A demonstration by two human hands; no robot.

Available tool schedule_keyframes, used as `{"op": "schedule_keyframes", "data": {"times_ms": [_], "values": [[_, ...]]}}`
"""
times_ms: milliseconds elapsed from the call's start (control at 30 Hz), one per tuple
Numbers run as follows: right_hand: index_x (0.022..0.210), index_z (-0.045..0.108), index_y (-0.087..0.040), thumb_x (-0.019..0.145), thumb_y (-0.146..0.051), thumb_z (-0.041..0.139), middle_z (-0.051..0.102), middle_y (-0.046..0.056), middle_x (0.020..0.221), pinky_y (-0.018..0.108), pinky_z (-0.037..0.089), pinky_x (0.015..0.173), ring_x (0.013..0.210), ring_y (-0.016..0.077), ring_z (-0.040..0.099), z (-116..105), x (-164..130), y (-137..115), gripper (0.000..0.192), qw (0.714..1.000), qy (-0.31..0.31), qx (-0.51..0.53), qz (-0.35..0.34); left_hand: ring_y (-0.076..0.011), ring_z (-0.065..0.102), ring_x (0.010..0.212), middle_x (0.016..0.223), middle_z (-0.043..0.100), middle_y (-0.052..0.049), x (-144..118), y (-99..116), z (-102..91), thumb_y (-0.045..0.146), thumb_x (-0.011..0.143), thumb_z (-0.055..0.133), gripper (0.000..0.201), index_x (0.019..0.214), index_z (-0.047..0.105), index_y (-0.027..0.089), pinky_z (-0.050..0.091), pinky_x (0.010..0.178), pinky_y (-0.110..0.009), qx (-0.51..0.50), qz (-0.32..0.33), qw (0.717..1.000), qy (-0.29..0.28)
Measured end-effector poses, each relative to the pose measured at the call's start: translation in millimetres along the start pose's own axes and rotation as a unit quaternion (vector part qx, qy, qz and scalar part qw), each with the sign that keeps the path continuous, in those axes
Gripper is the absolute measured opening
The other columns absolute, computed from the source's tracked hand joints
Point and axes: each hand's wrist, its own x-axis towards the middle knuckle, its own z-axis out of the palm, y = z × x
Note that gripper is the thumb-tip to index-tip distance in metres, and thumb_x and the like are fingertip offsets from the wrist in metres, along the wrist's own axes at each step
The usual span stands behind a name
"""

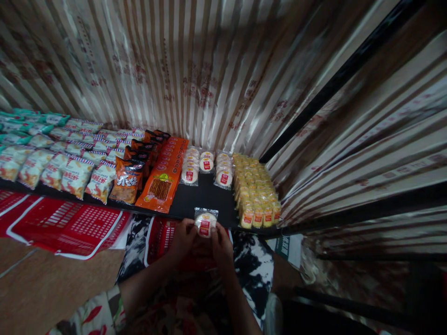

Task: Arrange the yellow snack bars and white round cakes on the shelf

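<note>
A small clear packet holding a round white cake with a red label [206, 222] is gripped from both sides at the front edge of a black shelf [200, 197]. My left hand [183, 237] pinches its left side and my right hand [220, 239] its right side. Just behind it on the shelf lie two short rows of the same round cake packets [190, 170], [224, 170].
Yellow snack packs [256, 193] fill the shelf's right end. Orange flat packs [164, 174], dark orange bags [129, 179] and pale chip bags [52, 167] run leftward. Red plastic baskets [63, 225] sit below. A striped shiny curtain [195, 70] hangs behind.
</note>
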Motion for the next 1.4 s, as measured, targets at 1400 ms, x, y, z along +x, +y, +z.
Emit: {"op": "schedule_keyframes", "data": {"times_ms": [1400], "values": [[0.116, 0.054, -0.008, 0.081, -0.032, 0.039, 0.065, 0.014, 0.102, 0.03, 0.048, 0.077, 0.078, 0.0184, 0.064, 17.8, 98.4, -36.0, 0.045, 0.986, 0.058, -0.111, -0.114, -0.0143, 0.06, 0.098, 0.106, 0.062, -0.009, 86.5, 41.5, 25.8, 0.005, 0.078, 0.045, 0.033, 0.107, 0.058, 0.012, 0.045, 0.091, -0.027, 0.089, 0.023, 0.991, 0.098]]}}
